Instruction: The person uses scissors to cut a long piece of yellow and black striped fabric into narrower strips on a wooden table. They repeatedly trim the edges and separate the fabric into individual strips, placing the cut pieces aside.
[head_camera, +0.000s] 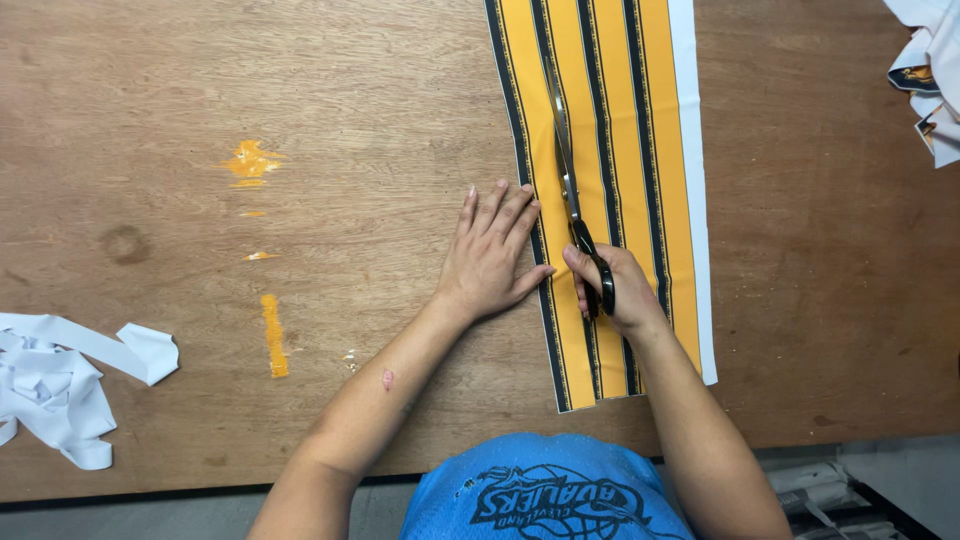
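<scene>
A long strip of yellow fabric (655, 150) with black stripes and a white right edge lies lengthwise on the wooden table (330, 100). My right hand (615, 290) grips the black handles of long metal scissors (565, 150), whose blades point away from me along a yellow band of the fabric. My left hand (490, 255) lies flat, fingers spread, on the table at the fabric's left edge, fingertips touching the black stripe.
A heap of white fabric offcuts (60, 375) sits at the table's left front. More printed fabric pieces (930, 75) lie at the far right corner. Orange paint marks (272, 335) stain the wood. The table's front edge runs just before my blue shirt (540, 490).
</scene>
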